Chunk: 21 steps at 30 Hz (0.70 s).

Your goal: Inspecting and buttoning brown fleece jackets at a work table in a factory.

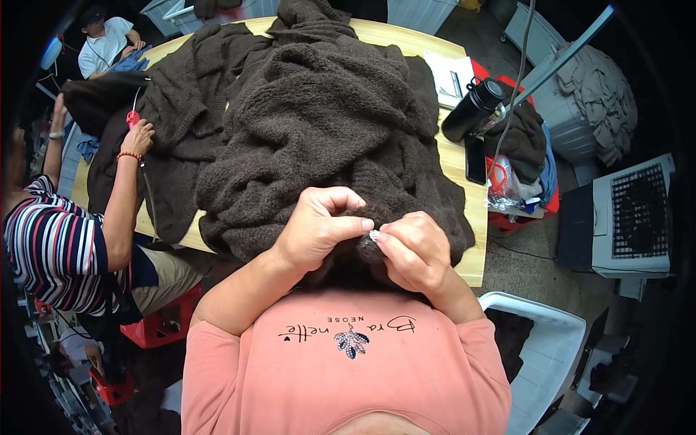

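Co-worker in striped top [54, 246] at table's left edge; table bare wood at its right rim [478, 210]. 2nd person, white shirt [104, 49], past table's far left corner. Red-handled tool [133, 119] in the co-worker's grip, over table's left end. Red crate [163, 319] on the floor, near side of table, left. Brown knit pile [312, 123] heaped across table's middle, reaching its near edge.

Left hand [319, 225] at table's near edge, thumb and index curled with tips apart; can't tell if it grips the knit. Small pale piece [374, 235] just right of the left thumb tip, same edge; too small to identify. Right hand [415, 250] there too, fingertips pinched on that piece, so it sits at the hand's left side, between the 2 hands.

Papers [446, 76] on table's far right corner, black bottle [467, 112] and black phone [475, 160] along its right edge. White tub [554, 348] off table's near right corner.
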{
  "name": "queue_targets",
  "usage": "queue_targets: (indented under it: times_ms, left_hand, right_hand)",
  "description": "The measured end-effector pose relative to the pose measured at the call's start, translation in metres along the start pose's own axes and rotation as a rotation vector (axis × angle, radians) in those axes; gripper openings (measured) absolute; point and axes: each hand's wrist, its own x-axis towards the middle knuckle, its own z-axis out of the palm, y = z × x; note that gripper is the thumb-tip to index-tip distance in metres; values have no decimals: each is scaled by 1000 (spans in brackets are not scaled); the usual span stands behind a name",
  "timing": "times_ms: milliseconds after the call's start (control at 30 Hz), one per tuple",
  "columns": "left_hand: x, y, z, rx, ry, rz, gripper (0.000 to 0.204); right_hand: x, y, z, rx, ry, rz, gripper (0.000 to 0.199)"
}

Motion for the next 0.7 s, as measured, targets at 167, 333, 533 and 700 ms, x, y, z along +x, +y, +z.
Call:
queue_targets:
  times_ms: [167, 333, 533, 700]
  left_hand:
    - [-4, -3, -6, -44, -11, -53, 8]
    - [-6, -1, -8, -88, -23, -39, 9]
    - [-6, -6, -9, -62, 72, -35, 10]
    - [-6, 1, -12, -190, 270, 70, 10]
  right_hand:
    - [-10, 3, 7, -19, -26, 12, 32]
    - [-9, 5, 12, -13, -30, 23, 36]
    - [-6, 10, 17, -44, -18, -3, 21]
    - [-19, 19, 1, 138, 179, 317, 32]
